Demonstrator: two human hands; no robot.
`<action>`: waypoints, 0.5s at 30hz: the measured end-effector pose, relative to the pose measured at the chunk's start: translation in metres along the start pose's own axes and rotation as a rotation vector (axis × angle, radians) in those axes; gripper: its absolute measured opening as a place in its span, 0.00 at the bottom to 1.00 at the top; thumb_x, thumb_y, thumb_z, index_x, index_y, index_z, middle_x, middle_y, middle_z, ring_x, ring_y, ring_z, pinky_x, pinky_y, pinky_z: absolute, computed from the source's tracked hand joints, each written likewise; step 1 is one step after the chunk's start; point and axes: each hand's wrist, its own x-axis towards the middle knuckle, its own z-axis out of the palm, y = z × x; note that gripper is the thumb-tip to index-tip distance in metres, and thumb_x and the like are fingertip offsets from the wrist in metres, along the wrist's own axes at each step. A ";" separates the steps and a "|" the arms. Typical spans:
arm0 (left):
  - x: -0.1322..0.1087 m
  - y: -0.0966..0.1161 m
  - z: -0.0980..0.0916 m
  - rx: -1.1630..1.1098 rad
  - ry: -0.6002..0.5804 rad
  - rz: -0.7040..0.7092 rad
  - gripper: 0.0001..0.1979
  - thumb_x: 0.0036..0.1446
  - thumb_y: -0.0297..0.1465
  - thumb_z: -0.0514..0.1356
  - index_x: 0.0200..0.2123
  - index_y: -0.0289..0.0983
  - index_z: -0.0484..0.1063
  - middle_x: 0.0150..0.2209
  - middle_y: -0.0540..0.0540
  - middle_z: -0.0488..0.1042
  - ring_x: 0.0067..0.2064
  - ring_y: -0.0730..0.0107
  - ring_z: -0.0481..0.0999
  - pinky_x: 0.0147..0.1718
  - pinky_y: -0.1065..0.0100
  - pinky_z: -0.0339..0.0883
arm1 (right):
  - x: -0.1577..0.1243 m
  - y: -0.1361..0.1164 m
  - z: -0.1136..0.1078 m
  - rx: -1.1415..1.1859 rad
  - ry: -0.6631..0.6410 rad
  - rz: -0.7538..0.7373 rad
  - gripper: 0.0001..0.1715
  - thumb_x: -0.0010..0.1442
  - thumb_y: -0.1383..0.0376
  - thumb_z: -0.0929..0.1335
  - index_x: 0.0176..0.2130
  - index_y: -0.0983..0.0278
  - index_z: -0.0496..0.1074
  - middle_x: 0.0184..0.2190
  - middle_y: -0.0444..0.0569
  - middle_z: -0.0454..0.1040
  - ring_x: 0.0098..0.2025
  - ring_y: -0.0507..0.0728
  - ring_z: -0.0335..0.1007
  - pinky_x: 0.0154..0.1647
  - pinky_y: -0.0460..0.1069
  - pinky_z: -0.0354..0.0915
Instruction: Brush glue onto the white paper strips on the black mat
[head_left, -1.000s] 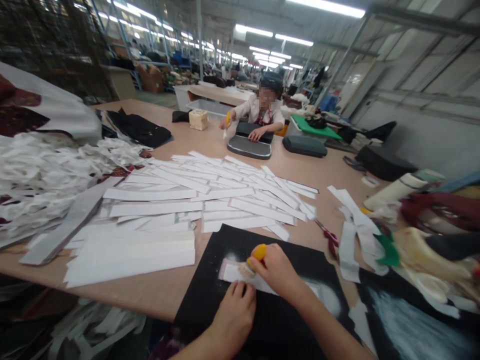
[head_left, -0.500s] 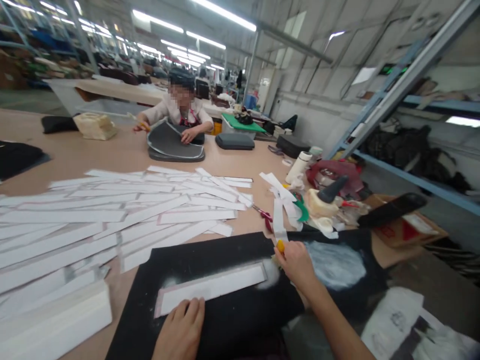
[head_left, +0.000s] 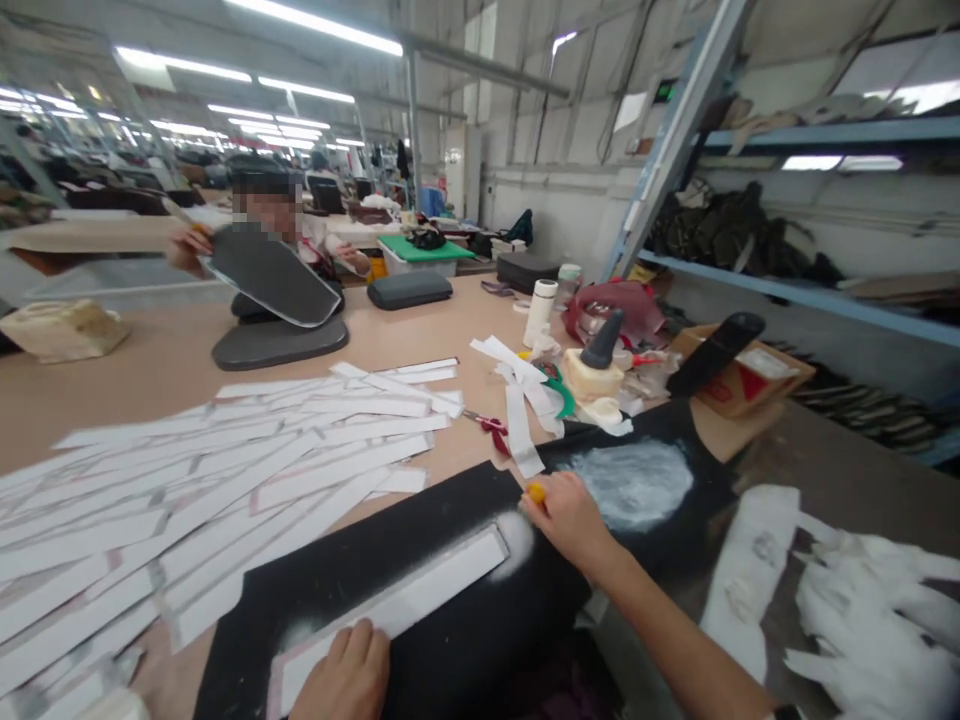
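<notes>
A white strip (head_left: 420, 590) lies slantwise on a black sheet of material (head_left: 450, 640) at the table's near edge. My left hand (head_left: 345, 672) rests on the strip's near-left end, fingers side by side and bent slightly over it. My right hand (head_left: 566, 520) is closed around a yellow-handled brush (head_left: 536, 492); its working end is hidden by the hand. Beneath that hand, a whitish smear marks the black sheet just past the strip's far end. A larger whitish patch (head_left: 637, 485) covers the black material to the right.
Many white strips (head_left: 300, 450) are heaped at left. Red-handled scissors (head_left: 491, 428), white scraps (head_left: 521, 420), a white bottle (head_left: 540, 315) and a cardboard box (head_left: 739, 375) stand or lie to the right. Across the table a co-worker (head_left: 330, 245) lifts a grey panel (head_left: 270, 270).
The view has swung right, shifting everything leftward. My right hand stays by the strip's far end with the brush, my left hand on the strip. The co-worker has raised the grey panel off the pile.
</notes>
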 end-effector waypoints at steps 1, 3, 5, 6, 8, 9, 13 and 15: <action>0.010 0.005 -0.006 -0.006 -0.018 -0.010 0.14 0.56 0.20 0.48 0.31 0.39 0.72 0.33 0.47 0.71 0.37 0.65 0.70 0.34 0.67 0.63 | 0.001 0.002 -0.001 0.012 0.049 0.034 0.12 0.60 0.62 0.62 0.30 0.64 0.71 0.27 0.49 0.73 0.32 0.57 0.67 0.38 0.51 0.58; 0.035 0.021 -0.017 -0.024 -0.034 0.001 0.13 0.58 0.23 0.48 0.30 0.38 0.71 0.32 0.47 0.70 0.36 0.66 0.69 0.35 0.67 0.62 | 0.002 0.005 -0.001 0.097 0.119 0.086 0.12 0.60 0.61 0.62 0.31 0.64 0.71 0.28 0.49 0.74 0.34 0.57 0.67 0.38 0.51 0.58; 0.064 0.046 -0.024 -0.068 -0.037 0.055 0.12 0.60 0.25 0.47 0.31 0.38 0.70 0.34 0.47 0.70 0.37 0.66 0.68 0.36 0.67 0.61 | -0.001 0.003 -0.001 0.178 0.164 0.102 0.12 0.61 0.60 0.62 0.32 0.63 0.71 0.30 0.48 0.74 0.35 0.56 0.68 0.39 0.50 0.59; 0.078 0.059 -0.026 -0.100 -0.041 0.087 0.12 0.60 0.25 0.47 0.33 0.38 0.70 0.35 0.47 0.69 0.38 0.67 0.68 0.36 0.68 0.60 | -0.003 0.002 -0.002 0.204 0.179 0.101 0.11 0.61 0.61 0.62 0.33 0.63 0.71 0.31 0.47 0.74 0.36 0.56 0.68 0.40 0.50 0.58; 0.101 0.084 -0.027 -0.148 -0.055 0.131 0.11 0.61 0.27 0.48 0.35 0.39 0.70 0.37 0.47 0.69 0.39 0.67 0.67 0.36 0.69 0.60 | -0.010 0.001 -0.004 0.243 0.198 0.113 0.11 0.61 0.62 0.62 0.35 0.63 0.71 0.32 0.47 0.74 0.37 0.56 0.68 0.42 0.51 0.58; 0.109 0.094 -0.027 -0.157 -0.061 0.136 0.11 0.60 0.27 0.48 0.36 0.38 0.70 0.37 0.47 0.69 0.40 0.66 0.67 0.36 0.68 0.60 | -0.013 0.001 -0.005 0.261 0.204 0.131 0.11 0.62 0.62 0.61 0.35 0.63 0.71 0.33 0.47 0.74 0.37 0.56 0.68 0.43 0.51 0.58; 0.125 0.115 -0.022 -0.126 -0.069 0.084 0.12 0.60 0.25 0.47 0.34 0.35 0.70 0.37 0.43 0.69 0.41 0.63 0.67 0.36 0.66 0.60 | -0.025 0.007 -0.008 0.299 0.233 0.206 0.13 0.62 0.61 0.61 0.35 0.62 0.71 0.33 0.47 0.75 0.37 0.57 0.69 0.42 0.51 0.60; 0.125 0.116 -0.019 -0.111 -0.065 0.070 0.12 0.59 0.24 0.47 0.34 0.34 0.70 0.36 0.43 0.69 0.41 0.62 0.67 0.35 0.66 0.61 | -0.028 0.010 -0.006 0.304 0.250 0.230 0.13 0.62 0.60 0.61 0.35 0.62 0.71 0.33 0.48 0.75 0.37 0.57 0.69 0.42 0.51 0.61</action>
